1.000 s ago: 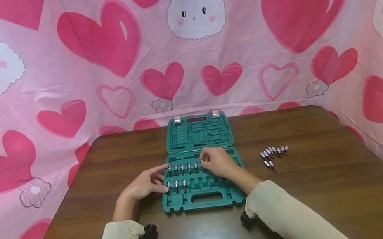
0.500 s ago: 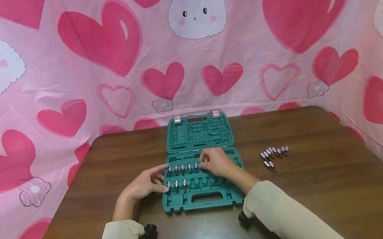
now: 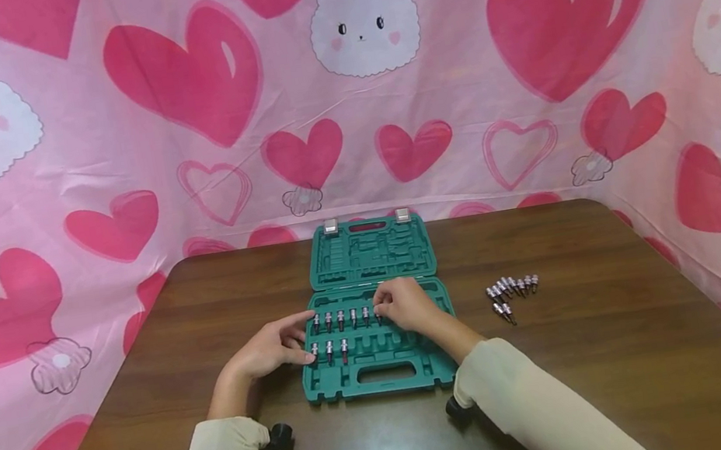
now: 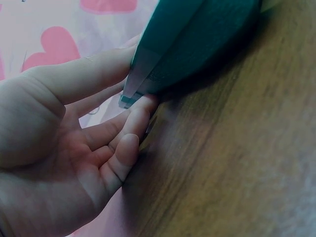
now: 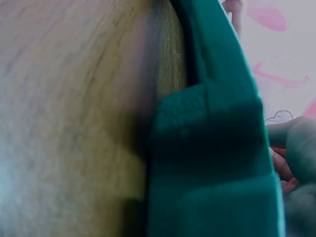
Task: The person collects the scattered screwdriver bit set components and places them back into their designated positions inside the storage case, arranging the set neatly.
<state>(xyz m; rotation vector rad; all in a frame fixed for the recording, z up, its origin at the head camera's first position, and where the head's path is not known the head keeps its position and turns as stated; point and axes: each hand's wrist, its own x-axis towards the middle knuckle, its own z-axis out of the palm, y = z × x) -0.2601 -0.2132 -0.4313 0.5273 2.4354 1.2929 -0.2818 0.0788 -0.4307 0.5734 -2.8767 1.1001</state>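
Observation:
A green tool case (image 3: 328,379) lies unfolded on the table, with two rows of short silver-and-dark bit sockets (image 3: 341,321) in its lower half. My right hand (image 3: 405,304) is over the upper row and pinches a bit socket (image 3: 379,320) at that row's right end; the fingers hide most of it. At the case's left side, my left hand (image 3: 270,347) rests index finger and thumb on the edge. In the left wrist view, the left hand's other fingers (image 4: 127,148) bend loosely beside the case wall (image 4: 187,54). The right wrist view mostly shows the case's side (image 5: 217,148).
Several loose bit sockets (image 3: 510,286) lie in a cluster on the wooden table (image 3: 606,343), right of the case. Behind the lower half, the case lid (image 3: 375,270) leans back near the pink heart-patterned cloth (image 3: 426,191).
Both hands stay in nearly the same places. The right fingers have shifted slightly, and a bit socket now shows below their tips. The whole head view has drifted a little.

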